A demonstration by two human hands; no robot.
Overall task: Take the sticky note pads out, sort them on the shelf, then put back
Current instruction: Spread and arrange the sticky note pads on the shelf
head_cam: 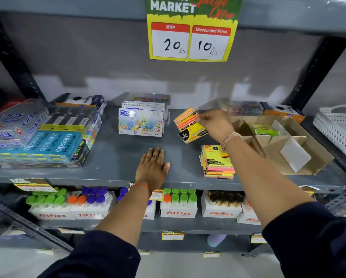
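Observation:
My right hand (214, 122) grips orange and yellow sticky note pads (188, 125), tilted, just above the grey shelf (118, 157) at centre right. A stack of several neon sticky note pads (218, 162) lies flat near the shelf's front edge, below my right forearm. A cardboard divider box (282, 141) sits at the right; one green pad pack (265, 130) remains in a rear compartment. My left hand (153, 167) rests flat, palm down, on the shelf near its front edge, holding nothing.
Pastel boxes (142, 121) stand at the shelf's middle back. Pencil and eraser packs (41, 141) are piled at the left. A white perforated basket (340, 129) is at the far right. A price sign (190, 37) hangs above. Bottles in boxes (178, 203) fill the lower shelf.

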